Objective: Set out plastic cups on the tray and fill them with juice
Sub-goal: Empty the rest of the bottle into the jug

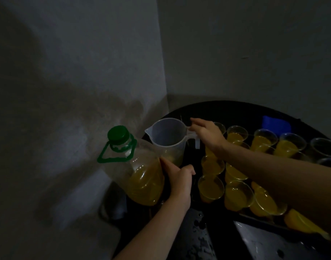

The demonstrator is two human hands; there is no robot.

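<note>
A large clear juice bottle [142, 177] with a green cap and green carry loop leans left at the table's left edge, about half full of yellow juice. My left hand [179, 177] grips its right side. A translucent plastic jug [168, 139] stands behind it with a little juice at its bottom. My right hand [206, 132] rests over the jug's handle with fingers stretched out. Several clear plastic cups of yellow juice [210, 188] stand in rows on a dark tray [258, 217] under my right forearm. An empty-looking cup [323, 147] sits at the far right.
The tray lies on a round black table [198, 239] pushed into a corner of pale walls. A blue object [276, 124] sits at the table's far side. A dark rounded thing [112, 205] shows below the bottle. The scene is dim.
</note>
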